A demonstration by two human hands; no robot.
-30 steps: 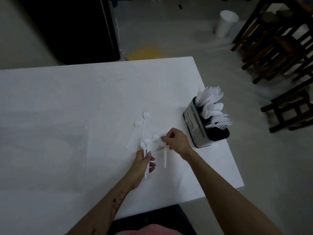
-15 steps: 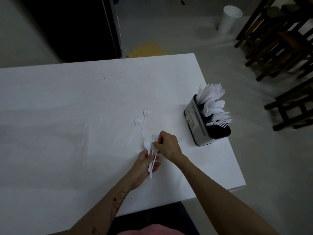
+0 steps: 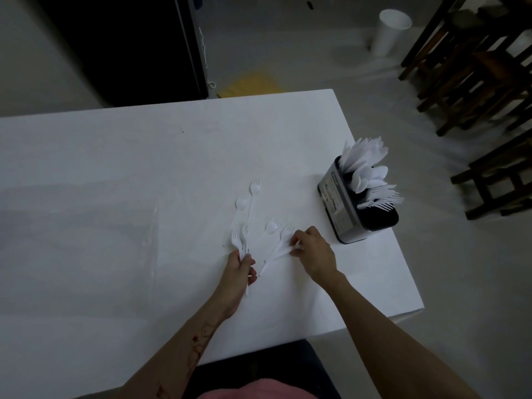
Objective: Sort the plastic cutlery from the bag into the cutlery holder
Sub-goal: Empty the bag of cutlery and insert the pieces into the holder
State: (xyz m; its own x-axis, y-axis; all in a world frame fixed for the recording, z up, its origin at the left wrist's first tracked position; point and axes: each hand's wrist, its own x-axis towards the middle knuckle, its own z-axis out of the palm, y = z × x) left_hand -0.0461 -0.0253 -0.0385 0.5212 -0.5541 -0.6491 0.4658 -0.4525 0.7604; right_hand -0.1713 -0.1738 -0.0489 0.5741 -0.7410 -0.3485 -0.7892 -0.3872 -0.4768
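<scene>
On table: forks (image 3: 238, 240) gripped in left hand (image 3: 239, 269); right hand (image 3: 313, 251) pinching fork (image 3: 280, 246).

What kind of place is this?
Probably a cafe or canteen: a cutlery holder full of plastic cutlery stands on a white table, with dark wooden chairs stacked nearby.

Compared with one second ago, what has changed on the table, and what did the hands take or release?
The right hand moved in to the left hand and back out to the right, and now pinches other forks lying on the table. The left hand holds its bundle of forks as before. The two loose forks and the cutlery holder stayed in place.
</scene>
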